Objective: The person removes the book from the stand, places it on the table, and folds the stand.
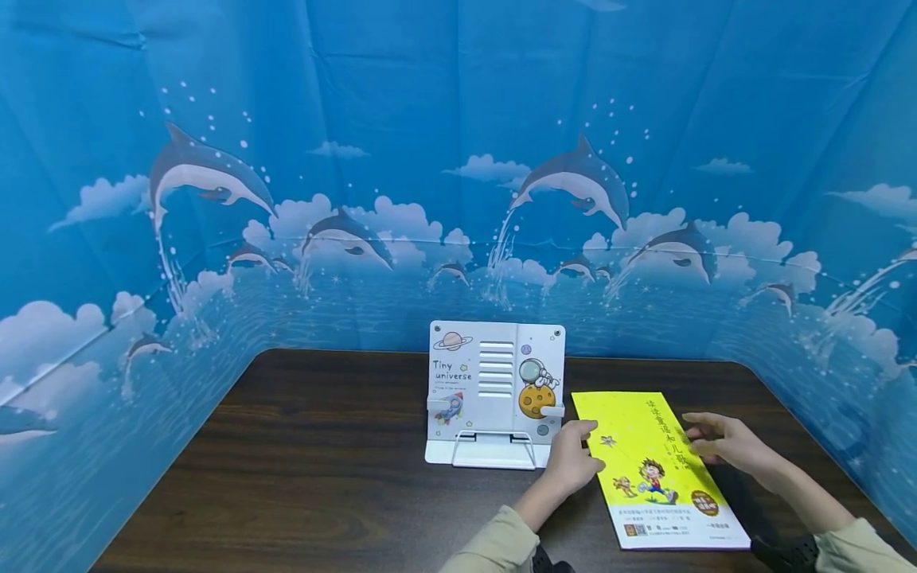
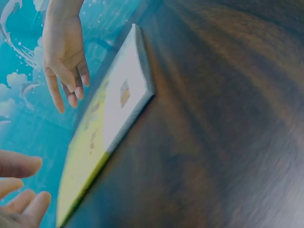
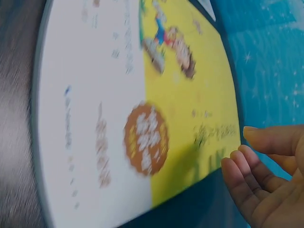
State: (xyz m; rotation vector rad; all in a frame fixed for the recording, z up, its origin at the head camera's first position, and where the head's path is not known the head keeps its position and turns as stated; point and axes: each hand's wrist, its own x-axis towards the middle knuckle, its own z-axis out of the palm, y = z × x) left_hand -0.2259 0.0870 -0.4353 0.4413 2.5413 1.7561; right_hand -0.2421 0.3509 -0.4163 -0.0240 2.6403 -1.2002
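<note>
A yellow and white book [image 1: 645, 454] with a cartoon child on its cover lies face up on the dark wooden table. My left hand [image 1: 571, 460] hovers by the book's left edge, its thumb and fingers spread apart. On the opposite side, my right hand [image 1: 732, 447] has its fingertips close to the right edge, over the upper half of the book. Loosely bent fingers with a gap to the thumb show in the right wrist view, right beside the yellow cover [image 3: 190, 95]. Neither hand grips anything.
A white book stand [image 1: 462, 362] printed with a planet, rocket and astronaut stands upright just left of the book, with a wire support at its front. Behind the table [image 1: 301, 461] hangs a blue curtain [image 1: 430, 119] with dolphins.
</note>
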